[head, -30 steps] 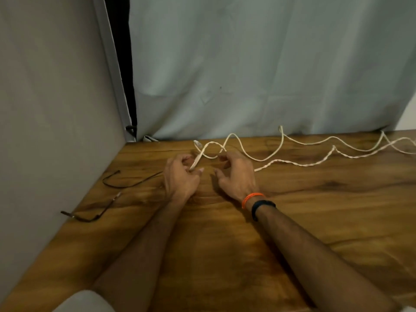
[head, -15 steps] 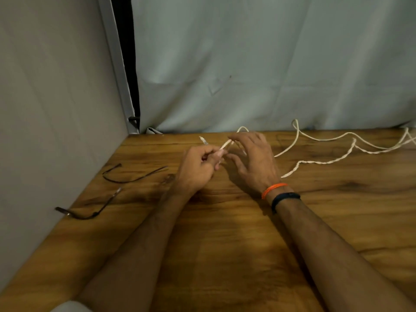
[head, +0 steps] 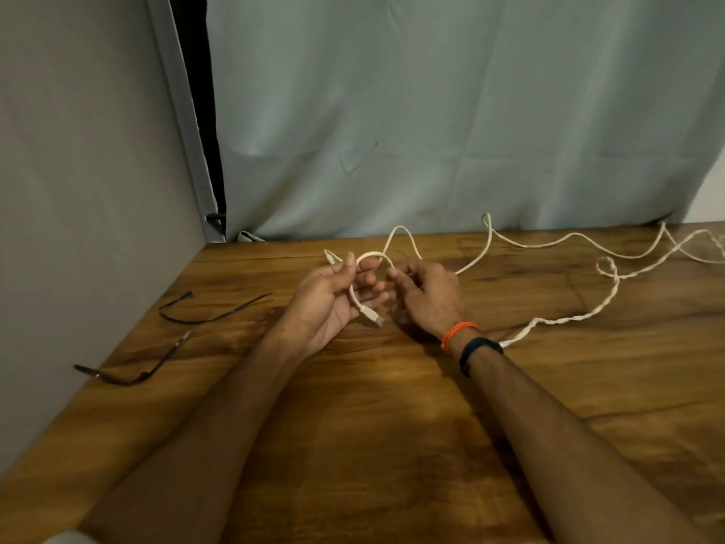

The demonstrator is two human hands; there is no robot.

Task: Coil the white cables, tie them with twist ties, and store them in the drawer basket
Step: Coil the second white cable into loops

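A long white cable point(head: 557, 243) snakes across the back of the wooden table point(head: 392, 426) from the far right. My left hand point(head: 333, 304) holds its near end, bent into a small loop point(head: 374, 256), and the plug point(head: 374, 316) hangs below my fingers. My right hand point(head: 427, 296) pinches the cable at the right side of the loop. A second, twisted stretch of white cable point(head: 569, 320) runs from behind my right wrist to the far right. Two dark twist ties point(head: 208, 318) point(head: 133, 376) lie on the table at the left.
A grey panel point(head: 78, 229) walls off the table's left side, and a pale curtain point(head: 431, 131) hangs behind it. My right wrist carries an orange band and a dark band. No drawer or basket is in view.
Both hands have lifted the cable end off the table and bent it into a first small loop. The plug now hangs below my left hand. The rest of the cable has been drawn nearer.
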